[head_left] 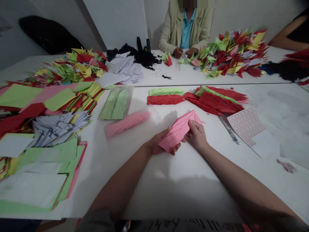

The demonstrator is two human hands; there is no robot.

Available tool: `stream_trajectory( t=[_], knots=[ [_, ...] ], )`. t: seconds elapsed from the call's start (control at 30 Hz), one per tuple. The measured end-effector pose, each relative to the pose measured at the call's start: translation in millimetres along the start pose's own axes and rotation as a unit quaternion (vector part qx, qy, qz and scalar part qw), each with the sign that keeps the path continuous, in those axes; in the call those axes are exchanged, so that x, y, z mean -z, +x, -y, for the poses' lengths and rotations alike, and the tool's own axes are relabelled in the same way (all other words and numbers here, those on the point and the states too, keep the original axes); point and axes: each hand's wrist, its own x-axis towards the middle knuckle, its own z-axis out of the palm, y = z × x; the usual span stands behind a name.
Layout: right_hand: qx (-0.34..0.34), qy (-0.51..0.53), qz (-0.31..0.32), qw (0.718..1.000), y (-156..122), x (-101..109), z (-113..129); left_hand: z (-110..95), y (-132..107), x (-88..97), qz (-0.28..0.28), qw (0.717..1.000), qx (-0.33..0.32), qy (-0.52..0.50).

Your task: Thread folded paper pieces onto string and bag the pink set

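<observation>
My left hand [162, 141] cups the lower end of a folded pink paper [178, 130], fingers curled round it from beneath. My right hand [197, 135] grips the paper from the other side, fingers closed over its edge. Both hands have firm hold of it, and it sits between them above the worktop [169, 183], creased lengthwise into long pleats. Just left of my hands lies a second pink piece [126, 124], blurred. Ahead are a bag of green paper [116, 103], folded green strips [166, 91] and folded red strips [165, 100], with a larger red stack [214, 104] beside them. To the right lie a sheet of pink-outlined labels [246, 124] and a pen [229, 129]. Stacks of coloured sheets [29, 96] cover the left side. Across the join in the worktop, a co-worker's hands [178, 52] hold a small paper piece, near a heap of green, red and yellow folded pieces [231, 54].
</observation>
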Motion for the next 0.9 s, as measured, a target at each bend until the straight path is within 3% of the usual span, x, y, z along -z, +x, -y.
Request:
stream_trajectory(
  t=[0.17, 0.43, 0.77, 0.9],
  knots=[
    [-0.07, 0.146, 0.095, 0.982, -1.1, -9.6, 10.3, 1.8, 1.9, 0.3, 0.042, 0.999, 0.022, 0.001],
    [-0.069, 0.227, 0.085, 0.968, -0.9, -11.3, 13.5, 6.4, 6.3, 2.4, 0.095, 0.991, 0.097, -0.012],
    [-0.053, 0.218, 0.003, 0.975, 7.8, -7.5, 20.1, 4.2, 4.9, -0.2, 0.057, 0.991, 0.119, -0.039],
    [-0.041, 0.212, 0.007, 0.976, 6.1, -8.4, 18.5, 3.4, 4.7, -1.6, 0.058, 0.991, 0.118, -0.04]
  ],
)
